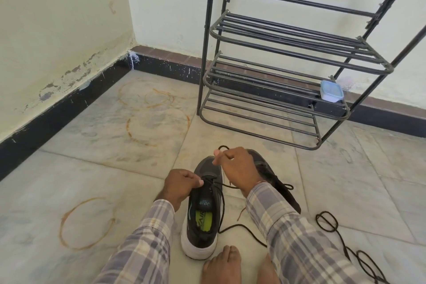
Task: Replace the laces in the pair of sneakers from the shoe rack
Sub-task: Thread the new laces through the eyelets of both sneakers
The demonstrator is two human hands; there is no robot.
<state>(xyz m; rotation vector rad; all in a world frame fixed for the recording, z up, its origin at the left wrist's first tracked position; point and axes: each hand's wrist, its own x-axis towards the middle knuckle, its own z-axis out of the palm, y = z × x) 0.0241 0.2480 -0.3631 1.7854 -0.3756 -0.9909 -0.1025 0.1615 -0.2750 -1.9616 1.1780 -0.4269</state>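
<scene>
A dark grey sneaker [204, 219] with a white sole stands on the floor in front of me, heel towards me. My left hand [181, 185] pinches its black lace at the eyelets near the tongue. My right hand [235, 169] is raised over the toe and pinches a loop of the same lace [223, 148]. The lace's free end [244, 230] trails on the floor to the right of the heel. The second sneaker [274, 180] lies behind my right forearm, mostly hidden. Another black lace [341, 237] lies coiled on the floor at right.
A black metal shoe rack [276, 71] stands against the far wall; a small plastic box with a blue lid [331, 91] sits on its lower shelf. My bare feet [222, 265] are just behind the sneaker's heel. Rust rings mark the tile floor.
</scene>
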